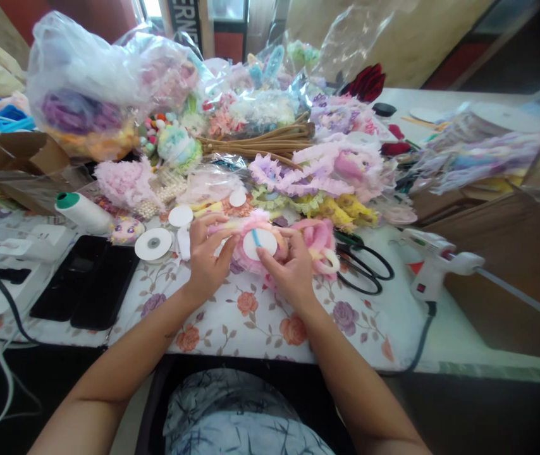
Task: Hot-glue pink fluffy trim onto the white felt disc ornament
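In front of me a pink fluffy piece is held just above the flowered tablecloth. On its upward side lies a white round disc with a short light-blue strip across it. My right hand grips the piece from the right, thumb on the disc's lower edge and fingers behind. From the left, my left hand pinches the edge of the fluffy piece with thumb and forefinger; its other fingers are bent. A pink and cream fuzzy loop lies close to the right hand.
Black-handled scissors and a white glue gun lie to the right. Left are a ribbon spool, two dark phones, a thread cone and white power sockets. Bagged plush trimmings pile up behind; a cardboard box stands right.
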The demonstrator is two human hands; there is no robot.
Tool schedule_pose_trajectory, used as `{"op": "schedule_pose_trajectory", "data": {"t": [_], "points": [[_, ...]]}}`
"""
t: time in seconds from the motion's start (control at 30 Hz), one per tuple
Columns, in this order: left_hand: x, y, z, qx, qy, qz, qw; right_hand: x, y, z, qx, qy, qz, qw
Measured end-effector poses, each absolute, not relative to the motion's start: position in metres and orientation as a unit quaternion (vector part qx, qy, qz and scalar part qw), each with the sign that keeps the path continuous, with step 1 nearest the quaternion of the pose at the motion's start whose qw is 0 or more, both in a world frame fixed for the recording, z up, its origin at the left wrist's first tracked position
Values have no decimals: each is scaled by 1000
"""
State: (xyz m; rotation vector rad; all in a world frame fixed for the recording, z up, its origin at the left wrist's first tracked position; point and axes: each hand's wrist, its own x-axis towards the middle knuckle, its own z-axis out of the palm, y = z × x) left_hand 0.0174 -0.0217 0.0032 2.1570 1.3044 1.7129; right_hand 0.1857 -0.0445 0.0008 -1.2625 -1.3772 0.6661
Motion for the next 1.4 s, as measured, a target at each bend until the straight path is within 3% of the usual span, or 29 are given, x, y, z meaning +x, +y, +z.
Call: {"op": "schedule_pose_trajectory", "data": {"t": [0.23,0.67,1.27,1.4], "points": [[17,-19,2,732,410,544,15,187,-44,0,-519,-592,270,553],[17,-17,0,741,388,547,50,186,-46,-1,-537,-605,243,535],[19,-24,5,742,402,537,-2,190,-40,-3,-536,-523,328,576],[22,-24,1,756,399,517,40,191,-38,-5,-529,-508,347,585]]}}
